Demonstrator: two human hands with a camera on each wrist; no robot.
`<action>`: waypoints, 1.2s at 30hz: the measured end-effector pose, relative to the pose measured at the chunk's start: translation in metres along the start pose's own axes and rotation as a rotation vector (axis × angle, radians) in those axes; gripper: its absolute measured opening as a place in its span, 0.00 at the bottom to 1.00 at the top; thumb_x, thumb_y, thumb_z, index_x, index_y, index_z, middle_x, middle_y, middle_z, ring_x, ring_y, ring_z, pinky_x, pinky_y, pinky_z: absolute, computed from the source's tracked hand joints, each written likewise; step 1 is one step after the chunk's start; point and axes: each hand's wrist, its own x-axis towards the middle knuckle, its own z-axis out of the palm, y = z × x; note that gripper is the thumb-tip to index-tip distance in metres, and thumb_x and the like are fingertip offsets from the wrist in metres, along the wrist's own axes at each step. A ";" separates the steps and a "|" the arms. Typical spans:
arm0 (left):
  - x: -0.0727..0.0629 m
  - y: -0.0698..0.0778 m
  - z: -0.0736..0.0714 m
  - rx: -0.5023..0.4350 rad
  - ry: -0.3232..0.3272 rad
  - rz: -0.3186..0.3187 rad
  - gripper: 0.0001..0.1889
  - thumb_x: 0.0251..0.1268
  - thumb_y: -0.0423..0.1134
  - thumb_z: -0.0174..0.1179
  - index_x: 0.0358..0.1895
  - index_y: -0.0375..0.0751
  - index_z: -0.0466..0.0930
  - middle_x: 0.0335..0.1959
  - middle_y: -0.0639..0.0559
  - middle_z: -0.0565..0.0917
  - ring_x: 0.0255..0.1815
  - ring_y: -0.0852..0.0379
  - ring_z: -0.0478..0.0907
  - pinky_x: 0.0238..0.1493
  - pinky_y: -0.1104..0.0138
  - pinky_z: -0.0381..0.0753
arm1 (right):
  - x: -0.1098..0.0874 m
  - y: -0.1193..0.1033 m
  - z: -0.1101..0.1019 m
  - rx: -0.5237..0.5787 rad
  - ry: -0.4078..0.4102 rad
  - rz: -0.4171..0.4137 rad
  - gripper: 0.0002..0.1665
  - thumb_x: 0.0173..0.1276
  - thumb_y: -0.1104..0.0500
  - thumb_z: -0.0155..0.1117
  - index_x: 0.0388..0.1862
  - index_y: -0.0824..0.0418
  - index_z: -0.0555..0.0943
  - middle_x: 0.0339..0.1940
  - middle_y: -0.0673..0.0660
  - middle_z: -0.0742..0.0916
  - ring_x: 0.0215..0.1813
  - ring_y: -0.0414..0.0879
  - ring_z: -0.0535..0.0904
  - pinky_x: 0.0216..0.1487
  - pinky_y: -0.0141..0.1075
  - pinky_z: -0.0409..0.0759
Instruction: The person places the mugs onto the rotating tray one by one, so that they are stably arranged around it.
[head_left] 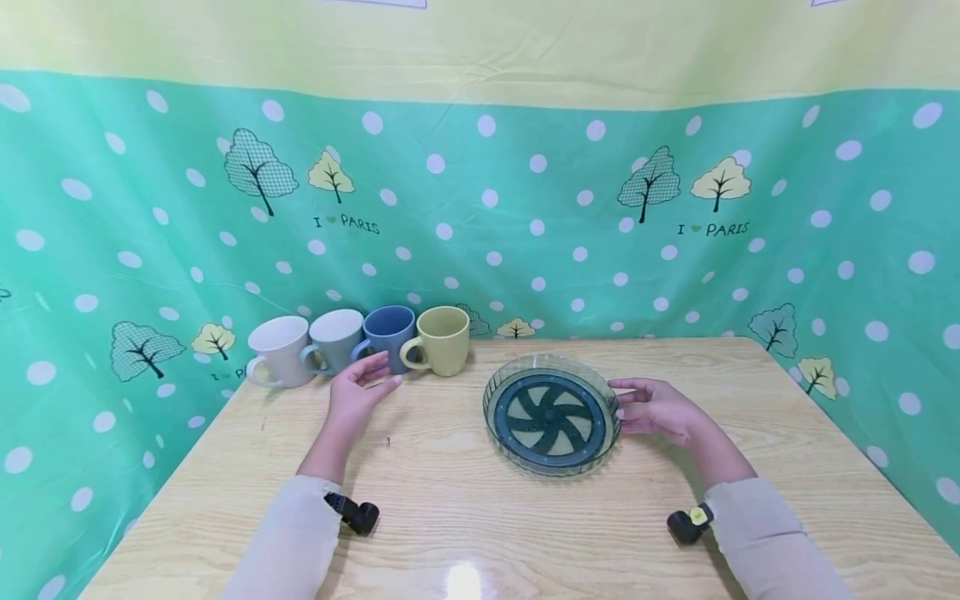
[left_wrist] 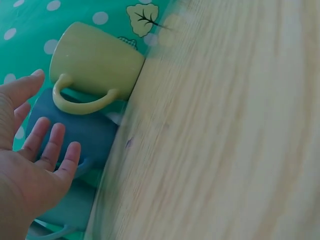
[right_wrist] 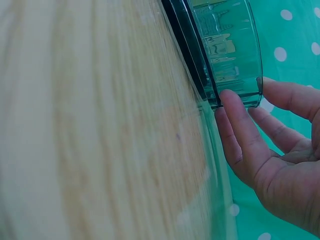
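A round clear tray [head_left: 498,442] with a dark pinwheel-patterned base sits right of the table's middle. At its right side is my right hand [head_left: 660,410]. In the right wrist view the fingertips [right_wrist: 231,100] are right at the tray's wall and lower edge, the fingers extended rather than curled round it. My left hand [head_left: 358,392] is in front of the dark blue mug [head_left: 390,337], fingers spread and holding nothing. The left wrist view has this hand beside the blue mug, with the pale yellow mug [left_wrist: 95,60] just past the fingertips.
Left of the blue mug stand a grey-blue mug [head_left: 337,337] and a white mug [head_left: 283,354], all in a row along the table's back edge. A green dotted curtain [head_left: 487,225] hangs behind the wooden table [head_left: 450,517]. The handles point left.
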 end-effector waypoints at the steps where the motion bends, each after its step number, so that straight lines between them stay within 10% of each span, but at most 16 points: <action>1: 0.002 -0.001 0.001 0.001 0.002 -0.007 0.30 0.57 0.35 0.71 0.64 0.38 0.73 0.64 0.43 0.76 0.64 0.46 0.72 0.54 0.75 0.79 | 0.000 0.000 0.000 0.001 0.004 0.004 0.42 0.62 0.75 0.60 0.73 0.75 0.54 0.62 0.76 0.69 0.51 0.55 0.81 0.55 0.48 0.83; 26: 0.027 -0.014 0.031 0.022 0.150 0.077 0.24 0.52 0.27 0.71 0.56 0.32 0.80 0.50 0.36 0.83 0.50 0.43 0.82 0.43 0.77 0.83 | 0.000 -0.001 0.001 -0.010 0.016 0.010 0.43 0.62 0.73 0.61 0.73 0.75 0.55 0.62 0.75 0.69 0.49 0.53 0.81 0.53 0.46 0.84; 36: 0.029 -0.015 0.046 0.064 0.223 0.098 0.24 0.51 0.28 0.73 0.55 0.37 0.82 0.44 0.38 0.82 0.47 0.49 0.78 0.54 0.61 0.80 | 0.001 0.000 -0.001 -0.022 0.028 0.014 0.42 0.62 0.74 0.61 0.73 0.75 0.55 0.61 0.74 0.69 0.49 0.53 0.81 0.53 0.47 0.84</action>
